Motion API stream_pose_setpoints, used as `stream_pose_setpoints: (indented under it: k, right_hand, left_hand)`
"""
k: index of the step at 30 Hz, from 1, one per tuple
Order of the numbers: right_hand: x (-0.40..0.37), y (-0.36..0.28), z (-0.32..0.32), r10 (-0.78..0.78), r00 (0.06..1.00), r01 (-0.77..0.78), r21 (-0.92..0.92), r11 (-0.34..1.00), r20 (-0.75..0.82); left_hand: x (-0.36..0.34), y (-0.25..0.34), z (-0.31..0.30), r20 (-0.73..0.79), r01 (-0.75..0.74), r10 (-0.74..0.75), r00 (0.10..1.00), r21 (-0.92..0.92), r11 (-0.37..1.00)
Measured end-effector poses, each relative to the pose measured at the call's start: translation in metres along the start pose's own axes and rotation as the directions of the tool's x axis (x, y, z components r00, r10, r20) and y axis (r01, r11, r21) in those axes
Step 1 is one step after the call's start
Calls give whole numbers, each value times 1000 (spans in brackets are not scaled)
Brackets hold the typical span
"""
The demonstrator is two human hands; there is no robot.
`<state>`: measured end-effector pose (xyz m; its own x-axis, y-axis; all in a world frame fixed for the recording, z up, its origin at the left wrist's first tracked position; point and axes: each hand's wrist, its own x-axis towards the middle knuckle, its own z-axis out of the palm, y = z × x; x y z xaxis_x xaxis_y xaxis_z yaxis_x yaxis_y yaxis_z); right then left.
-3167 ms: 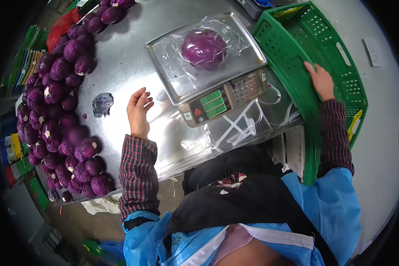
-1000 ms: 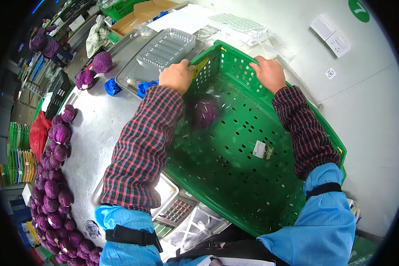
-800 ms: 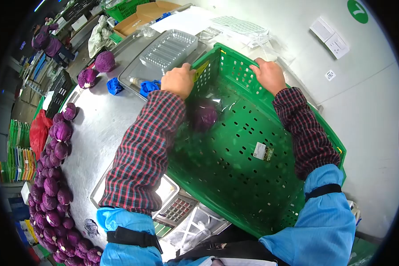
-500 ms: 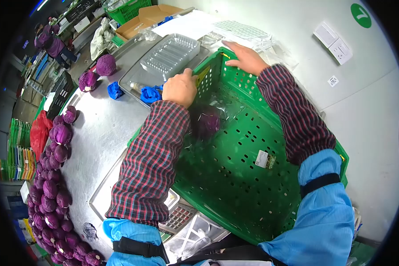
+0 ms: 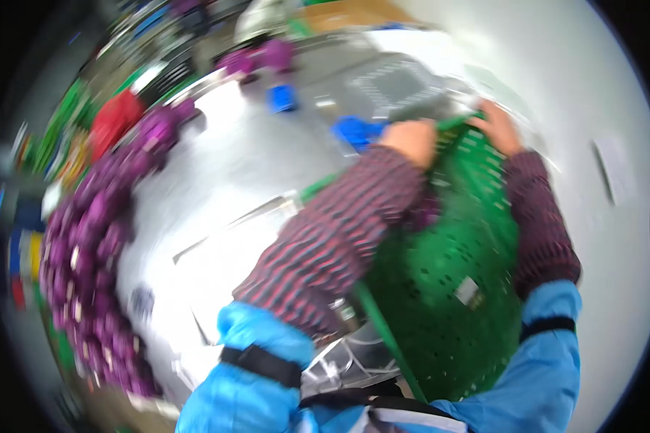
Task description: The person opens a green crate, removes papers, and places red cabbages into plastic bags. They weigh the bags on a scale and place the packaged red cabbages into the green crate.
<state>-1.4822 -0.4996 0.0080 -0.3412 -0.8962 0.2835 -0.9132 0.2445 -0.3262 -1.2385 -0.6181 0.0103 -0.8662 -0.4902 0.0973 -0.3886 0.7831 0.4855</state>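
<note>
Left hand [image 5: 412, 141] and right hand [image 5: 500, 126], fingers clenched on the far rim of the green crate [image 5: 448, 296]. One red cabbage [image 5: 427, 213] lies inside; the cabbage pile [image 5: 87, 238] remains unpacked on the worktop [image 5: 231, 166], left.

Motion blur throughout; purple lump [image 5: 427, 213], perhaps cabbage.

Left grip [image 5: 412, 141] and right grip [image 5: 500, 126] on the far rim of the crate [image 5: 448, 281], one cabbage [image 5: 427, 213] inside it beneath the left grip, counter [image 5: 231, 166] left of both, heap of cabbages [image 5: 87, 238] along its left edge
</note>
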Motion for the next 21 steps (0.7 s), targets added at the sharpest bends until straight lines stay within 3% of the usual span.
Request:
stream_pose_setpoints:
  k: [1,2,3,4,5,6,7,9,10,11,12,14,15,17,18,20,21]
  right_hand:
    - [2,-8,-7,40,997,-41,19,999,63]
    - [2,5,-1,9,1000,-9,-3,1000,-19]
    - [7,6,-7,62,992,-55,-62,997,108]
    - [7,33,7,-45,999,45,-83,996,-1]
    - [14,55,14,-53,998,54,-91,994,19]
    - [14,81,20,-63,998,64,-120,991,12]
    - [15,83,19,-37,999,38,-115,993,12]
    - [19,105,22,-5,998,11,-91,996,68]
    - [22,123,21,-10,996,25,-173,985,87]
    - [30,134,24,-15,995,41,-255,966,101]
    - [42,124,29,-38,992,67,-244,968,119]
    - [64,92,24,-112,985,164,-486,859,135]
    - [75,44,27,-303,949,310,-414,856,84]
    - [104,-69,52,-231,970,237,-105,966,71]
    - [118,-134,70,-269,954,268,19,963,131]
    - [120,-281,106,-365,904,312,239,919,222]
    - [102,-372,118,-416,873,324,335,885,255]
  left_hand:
    - [-15,-5,-4,-145,-79,67,987,-79,994]
    - [-38,-9,-13,-389,-249,199,900,-82,965]
    - [-71,-7,-38,-442,-334,225,868,-184,925]
    - [-107,-15,-54,-563,-457,255,786,-251,853]
    - [-150,-23,-77,-538,-484,224,812,-409,774]
    - [-198,-28,-95,-486,-417,147,862,-513,750]
    - [-247,-41,-106,-530,-391,84,844,-500,773]
    - [-354,-78,-115,-380,-114,-129,916,-555,824]
    - [-407,-96,-117,-257,81,-311,915,-639,765]
    - [-462,-117,-115,-228,194,-376,898,-562,804]
    - [-517,-140,-107,-319,221,-357,878,-393,893]
    - [-615,-162,-102,-171,552,-661,731,-421,720]
    - [-643,-172,-97,-178,558,-672,719,-428,711]
    - [-692,-190,-85,-114,590,-635,764,-275,759]
    - [-710,-206,-66,-172,513,-543,822,-192,837]
    - [-741,-239,-22,-112,461,-466,877,-68,885]
    - [-745,-244,-27,-139,422,-437,889,-126,898]
